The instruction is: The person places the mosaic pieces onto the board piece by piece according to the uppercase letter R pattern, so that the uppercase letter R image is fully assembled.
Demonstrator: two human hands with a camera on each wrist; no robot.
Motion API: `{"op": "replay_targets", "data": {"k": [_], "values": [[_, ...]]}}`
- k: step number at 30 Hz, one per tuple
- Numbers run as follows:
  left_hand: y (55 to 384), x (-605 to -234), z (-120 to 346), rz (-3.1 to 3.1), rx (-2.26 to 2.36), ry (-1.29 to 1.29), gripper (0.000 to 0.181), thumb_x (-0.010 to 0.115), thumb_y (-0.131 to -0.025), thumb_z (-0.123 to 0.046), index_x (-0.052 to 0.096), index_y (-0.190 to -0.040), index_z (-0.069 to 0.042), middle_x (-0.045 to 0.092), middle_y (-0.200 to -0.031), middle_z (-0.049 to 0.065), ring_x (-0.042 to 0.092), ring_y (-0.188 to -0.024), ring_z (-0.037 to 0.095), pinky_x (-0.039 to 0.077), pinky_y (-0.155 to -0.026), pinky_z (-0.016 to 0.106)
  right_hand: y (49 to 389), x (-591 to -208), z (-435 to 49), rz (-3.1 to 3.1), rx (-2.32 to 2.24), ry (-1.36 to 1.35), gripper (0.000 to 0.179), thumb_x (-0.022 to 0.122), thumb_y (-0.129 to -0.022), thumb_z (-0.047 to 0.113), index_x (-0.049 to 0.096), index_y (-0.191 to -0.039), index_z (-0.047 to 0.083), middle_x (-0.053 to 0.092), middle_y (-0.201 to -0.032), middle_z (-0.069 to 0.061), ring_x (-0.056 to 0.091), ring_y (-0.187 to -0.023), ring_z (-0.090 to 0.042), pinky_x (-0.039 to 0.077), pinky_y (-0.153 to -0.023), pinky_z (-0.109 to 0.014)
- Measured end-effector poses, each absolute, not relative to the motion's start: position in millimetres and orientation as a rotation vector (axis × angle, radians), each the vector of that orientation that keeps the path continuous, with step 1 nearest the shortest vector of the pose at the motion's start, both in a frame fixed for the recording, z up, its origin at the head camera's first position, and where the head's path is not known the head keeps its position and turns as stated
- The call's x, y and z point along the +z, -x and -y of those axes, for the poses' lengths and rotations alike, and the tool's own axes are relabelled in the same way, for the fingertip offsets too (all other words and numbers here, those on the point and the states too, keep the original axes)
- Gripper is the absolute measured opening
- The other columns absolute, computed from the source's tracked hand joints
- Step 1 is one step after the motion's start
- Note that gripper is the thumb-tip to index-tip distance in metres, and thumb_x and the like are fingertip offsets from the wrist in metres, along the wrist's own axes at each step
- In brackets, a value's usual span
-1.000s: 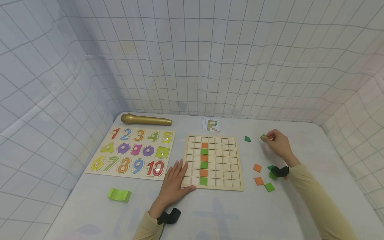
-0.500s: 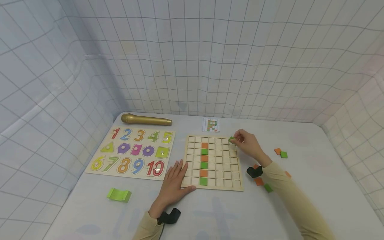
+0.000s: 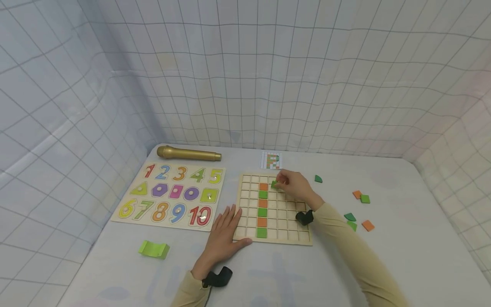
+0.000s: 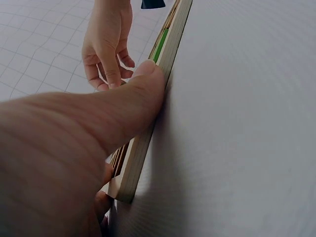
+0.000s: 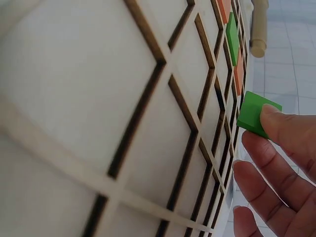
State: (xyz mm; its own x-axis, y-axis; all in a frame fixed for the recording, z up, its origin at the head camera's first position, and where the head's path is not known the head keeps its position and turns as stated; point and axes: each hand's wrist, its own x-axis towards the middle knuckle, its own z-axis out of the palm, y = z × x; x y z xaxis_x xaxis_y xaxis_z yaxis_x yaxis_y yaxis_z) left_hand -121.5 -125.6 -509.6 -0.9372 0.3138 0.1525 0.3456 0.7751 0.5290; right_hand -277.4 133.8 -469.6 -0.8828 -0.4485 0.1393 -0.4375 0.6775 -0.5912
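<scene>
My right hand (image 3: 294,185) pinches a square green tile (image 5: 253,111) between thumb and forefinger, over the upper part of the wooden grid board (image 3: 281,224). The tile is just right of a column of alternating orange and green tiles (image 3: 262,212) set in the board. In the right wrist view the tile is tilted, with the other fingers loosely bent below it. My left hand (image 3: 223,234) rests at the board's lower left corner, fingers spread along its left side. Its thumb (image 4: 148,79) lies on the board's front edge in the left wrist view.
A number and shape puzzle (image 3: 168,196) lies left, a gold toy microphone (image 3: 189,153) behind it. A small pattern card (image 3: 271,160) sits beyond the board. Loose orange tiles (image 3: 368,225), green tiles (image 3: 365,199) and dark green quarter-circles (image 3: 318,179) lie right. A green curved block (image 3: 154,250) is front left.
My right hand has carried the green tile leftward from the table at right to over the board. The left hand has stayed in place. The view has shifted slightly.
</scene>
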Motion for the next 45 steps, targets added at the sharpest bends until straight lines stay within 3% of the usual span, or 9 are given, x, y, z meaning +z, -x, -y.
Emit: {"op": "replay_targets", "data": {"k": [8,17,29,40,45], "values": [[121.5,-511.5,126.2,2.909,-0.884,0.532,0.087,0.068,-0.082,-0.046,0.032,-0.147,-0.001,0.023,-0.153,0.019,0.012,-0.142,0.034,0.007,-0.113,0.048,277.1,-472.2,-124.5,-2.826,-0.977,0.722,0.008,0.066,-0.091,0.018,0.067,-0.093,0.011,0.063,-0.082,0.002,0.055,-0.07,-0.014,0.045,-0.061,-0.032],[121.9,-513.0,125.7,2.871,-0.871,0.548,0.086,0.07,-0.082,-0.045,0.034,-0.145,0.002,0.026,-0.151,0.021,0.016,-0.14,0.037,0.011,-0.112,0.051,273.9,-471.8,-121.2,-2.837,-0.926,0.655,0.01,0.067,-0.09,0.014,0.071,-0.097,0.008,0.062,-0.089,-0.002,0.057,-0.08,-0.019,0.049,-0.067,-0.036],[121.7,-513.3,125.8,2.903,-0.883,0.533,0.086,0.068,-0.083,-0.046,0.032,-0.146,0.0,0.023,-0.153,0.019,0.012,-0.142,0.034,0.007,-0.113,0.048,273.7,-472.6,-124.6,-2.849,-0.9,0.706,0.012,0.067,-0.089,0.012,0.074,-0.097,0.006,0.066,-0.091,-0.003,0.06,-0.087,-0.021,0.052,-0.076,-0.038],[122.3,-512.5,125.1,2.906,-0.875,0.535,0.085,0.068,-0.083,-0.046,0.033,-0.146,0.0,0.024,-0.153,0.019,0.013,-0.141,0.034,0.008,-0.113,0.048,265.2,-473.0,-134.0,-2.848,-0.822,0.827,0.03,0.064,-0.09,0.016,0.067,-0.117,0.003,0.06,-0.09,-0.005,0.052,-0.079,-0.019,0.046,-0.069,-0.036],[121.8,-511.7,124.6,2.909,-0.876,0.531,0.085,0.068,-0.083,-0.046,0.033,-0.146,0.0,0.023,-0.153,0.018,0.012,-0.141,0.034,0.008,-0.113,0.048,257.9,-467.8,-142.0,-2.815,-0.924,0.821,0.038,0.063,-0.093,0.02,0.06,-0.126,0.002,0.06,-0.102,-0.01,0.055,-0.087,-0.024,0.048,-0.075,-0.04]]}}
